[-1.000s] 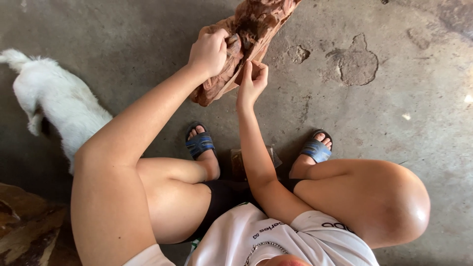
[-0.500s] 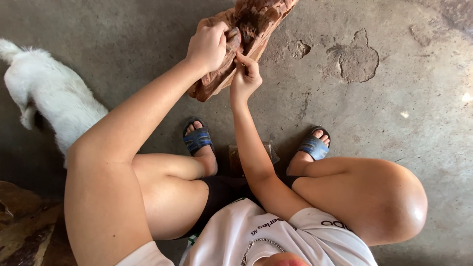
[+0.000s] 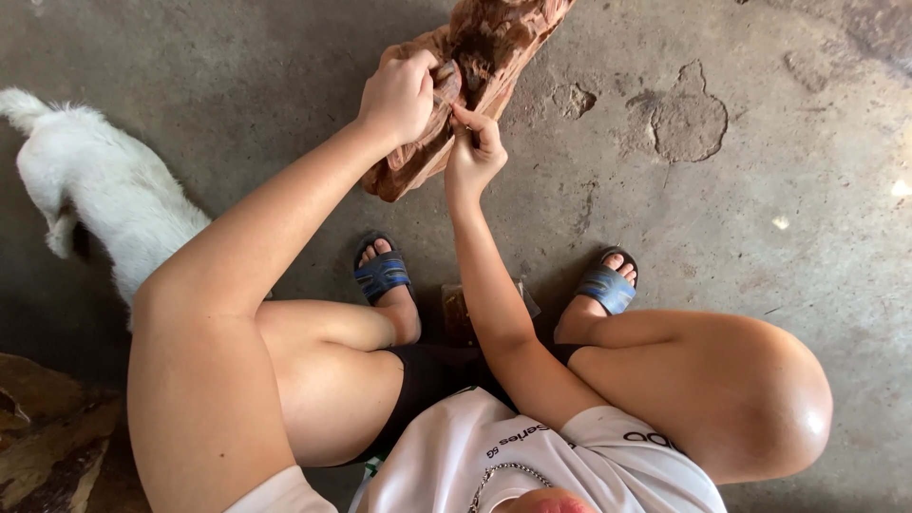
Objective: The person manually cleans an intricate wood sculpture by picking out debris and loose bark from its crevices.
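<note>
- Gripping item: left hand (image 3: 397, 95), fingers curled shut over the edge of a piece of wood (image 3: 480, 71); the knuckles face the camera and the palm presses on the wood's left side.
- Pinching item: right hand (image 3: 474, 157), thumb and fingertips drawn narrowly together on a thin sliver at the wood's surface, just below and to the right of the left hand; what exactly sits between the fingertips is too small to tell.
- Piece of wood: reddish-brown, rough and grained, long and irregular in shape; it lies tilted on the concrete floor (image 3: 760, 237), its upper end running out of the top edge of the view and its lower end pointing down towards the left foot. It sits ahead of the person, between the two knees and beyond both feet.
- Person: seated low, knees spread, white shirt and dark shorts, a thin chain at the neck.
- Left sandal (image 3: 381, 275): blue strap, dark sole, flat on the floor near the lower end of the wood.
- Right sandal (image 3: 608, 285): same kind, well apart from the wood.
- Concrete floor: grey, stained, with a shallow round chipped patch to the right of the wood.
- White dog (image 3: 104, 199): short-coated, standing at the left, just beside the left knee, well apart from the hands.
- Dark brown wood pieces (image 3: 47, 446): lower left corner, partly cut off.
</note>
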